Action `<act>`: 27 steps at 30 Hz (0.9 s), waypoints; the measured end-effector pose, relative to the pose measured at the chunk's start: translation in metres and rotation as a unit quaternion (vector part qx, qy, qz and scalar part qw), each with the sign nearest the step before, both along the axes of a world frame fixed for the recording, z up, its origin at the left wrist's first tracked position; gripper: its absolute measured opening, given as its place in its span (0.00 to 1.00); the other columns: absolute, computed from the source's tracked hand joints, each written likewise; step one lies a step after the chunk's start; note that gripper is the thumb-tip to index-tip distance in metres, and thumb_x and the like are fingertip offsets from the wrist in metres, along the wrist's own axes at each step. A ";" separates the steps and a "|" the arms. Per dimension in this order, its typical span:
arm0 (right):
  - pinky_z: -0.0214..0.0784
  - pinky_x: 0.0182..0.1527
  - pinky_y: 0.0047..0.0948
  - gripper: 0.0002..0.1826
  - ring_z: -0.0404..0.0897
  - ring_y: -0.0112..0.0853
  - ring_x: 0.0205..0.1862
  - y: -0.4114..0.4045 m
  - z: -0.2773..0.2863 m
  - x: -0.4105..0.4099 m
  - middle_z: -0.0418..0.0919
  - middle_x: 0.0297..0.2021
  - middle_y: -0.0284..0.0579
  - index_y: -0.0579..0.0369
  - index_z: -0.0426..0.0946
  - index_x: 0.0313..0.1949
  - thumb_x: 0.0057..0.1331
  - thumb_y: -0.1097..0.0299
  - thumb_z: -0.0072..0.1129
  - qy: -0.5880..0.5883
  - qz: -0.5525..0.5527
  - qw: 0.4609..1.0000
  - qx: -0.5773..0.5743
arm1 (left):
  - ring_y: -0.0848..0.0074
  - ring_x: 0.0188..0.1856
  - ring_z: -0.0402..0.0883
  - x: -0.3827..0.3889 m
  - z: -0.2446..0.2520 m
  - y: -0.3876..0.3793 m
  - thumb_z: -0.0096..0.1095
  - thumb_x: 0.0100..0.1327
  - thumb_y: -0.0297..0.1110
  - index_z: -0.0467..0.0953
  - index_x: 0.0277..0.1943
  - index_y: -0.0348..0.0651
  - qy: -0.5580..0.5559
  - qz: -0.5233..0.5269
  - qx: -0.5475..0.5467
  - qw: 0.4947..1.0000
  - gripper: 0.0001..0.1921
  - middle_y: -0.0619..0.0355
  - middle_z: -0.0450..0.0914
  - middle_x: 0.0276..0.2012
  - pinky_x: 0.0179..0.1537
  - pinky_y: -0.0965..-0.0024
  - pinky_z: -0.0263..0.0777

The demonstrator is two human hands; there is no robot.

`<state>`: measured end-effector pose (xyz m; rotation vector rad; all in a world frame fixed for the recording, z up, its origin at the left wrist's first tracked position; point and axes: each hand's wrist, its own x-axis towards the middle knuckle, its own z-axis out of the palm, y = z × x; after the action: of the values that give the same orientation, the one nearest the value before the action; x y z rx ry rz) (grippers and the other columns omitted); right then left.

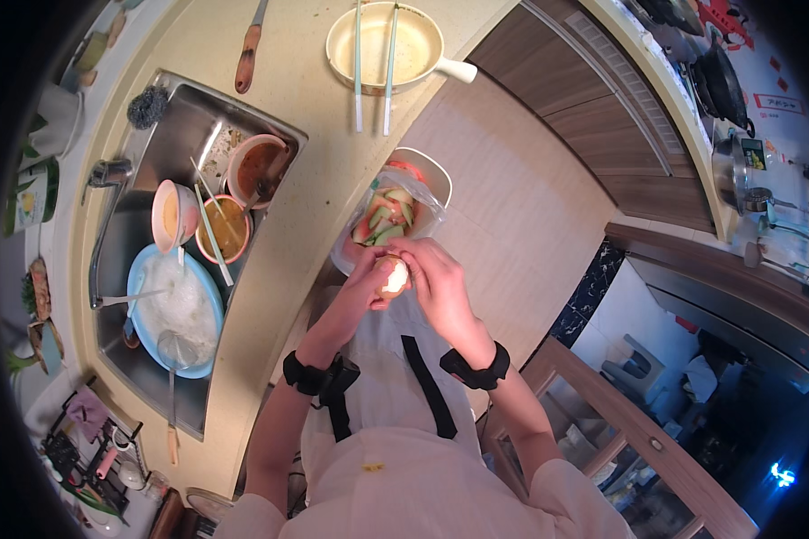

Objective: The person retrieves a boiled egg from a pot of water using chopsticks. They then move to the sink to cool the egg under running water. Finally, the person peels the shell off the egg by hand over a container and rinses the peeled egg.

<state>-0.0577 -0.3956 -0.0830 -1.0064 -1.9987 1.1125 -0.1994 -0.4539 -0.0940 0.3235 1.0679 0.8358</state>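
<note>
A partly peeled egg (394, 277), brown shell around a bare white patch, is held in my left hand (365, 279) with the fingers curled about it. My right hand (433, 271) touches the egg's upper right side with its bent fingertips; whether a bit of shell is between them cannot be told. Just beyond both hands stands a waste bin (438, 176) lined with a clear plastic bag (428, 226), which holds melon rinds (385, 214). Each wrist wears a black band.
Left is a steel sink (175, 121) with dirty bowls (175, 215), chopsticks and a blue basin (135, 269) of foamy water with a strainer (177, 349). A cream pan (438, 40) with chopsticks across it and a wooden-handled tool (246, 60) lie on the counter (290, 175).
</note>
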 end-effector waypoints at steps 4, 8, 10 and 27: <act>0.71 0.38 0.33 0.11 0.77 0.41 0.37 -0.001 -0.002 0.002 0.76 0.36 0.49 0.60 0.75 0.45 0.62 0.82 0.53 0.002 -0.052 0.993 -0.108 | 0.85 0.38 0.68 0.001 -0.010 -0.003 0.40 0.73 0.41 0.63 0.56 0.45 -0.008 0.028 0.036 0.999 0.15 0.64 0.71 0.42 0.35 0.80 0.59; 0.71 0.42 0.31 0.08 0.78 0.40 0.39 0.000 -0.009 0.001 0.77 0.40 0.46 0.60 0.78 0.40 0.61 0.80 0.55 0.019 -0.078 0.994 -0.074 | 0.82 0.39 0.69 0.002 -0.022 -0.003 0.35 0.74 0.36 0.64 0.57 0.41 0.026 0.054 0.092 0.994 0.15 0.61 0.71 0.44 0.40 0.77 0.64; 0.71 0.43 0.30 0.08 0.78 0.39 0.40 -0.001 -0.014 0.000 0.77 0.41 0.45 0.60 0.78 0.40 0.61 0.79 0.56 0.025 -0.085 0.992 -0.087 | 0.81 0.39 0.70 0.000 -0.028 -0.004 0.35 0.74 0.35 0.64 0.57 0.40 0.029 0.061 0.089 0.994 0.15 0.60 0.71 0.44 0.41 0.76 0.65; 0.71 0.41 0.29 0.14 0.79 0.37 0.37 -0.006 -0.011 -0.005 0.77 0.35 0.45 0.58 0.77 0.44 0.57 0.76 0.62 0.035 -0.062 0.985 -0.157 | 0.80 0.52 0.68 0.001 -0.032 -0.011 0.45 0.70 0.28 0.61 0.58 0.40 0.180 0.067 0.194 0.962 0.15 0.58 0.68 0.51 0.52 0.77 0.67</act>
<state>-0.0631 -0.4014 -0.0940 -1.2146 -1.7128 1.4004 -0.1988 -0.4645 -0.1257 0.7623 1.2690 1.1378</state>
